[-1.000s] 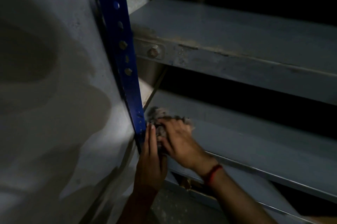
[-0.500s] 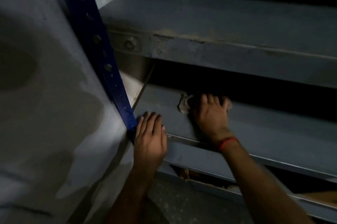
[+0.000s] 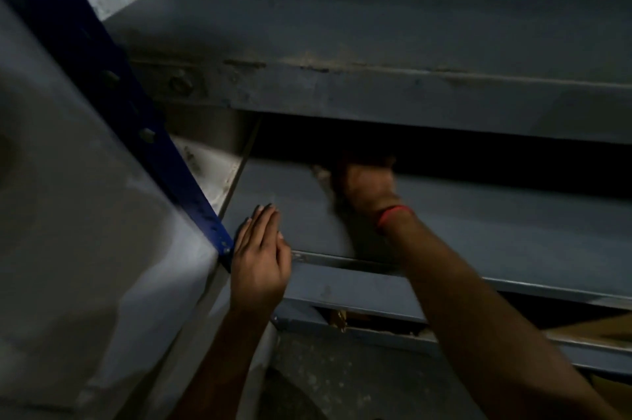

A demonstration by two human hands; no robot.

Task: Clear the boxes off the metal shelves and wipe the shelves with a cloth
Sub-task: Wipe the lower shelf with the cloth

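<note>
Two hands rest on the lower grey-blue metal shelf (image 3: 496, 228) at mid-frame. The left hand (image 3: 261, 260) lies flat on its front edge, fingers straight and together, just beside the dark blue perforated steel upright (image 3: 113, 77). The blurred right hand (image 3: 367, 185) sits further back on a pale crumpled cloth (image 3: 321, 173); whether its fingers curl round it cannot be told. A red thread band (image 3: 393, 214) circles that wrist.

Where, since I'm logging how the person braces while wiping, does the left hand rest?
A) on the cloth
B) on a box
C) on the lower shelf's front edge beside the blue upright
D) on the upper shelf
C: the left hand lies flat on the front edge of the lower shelf, next to the blue upright.
</note>
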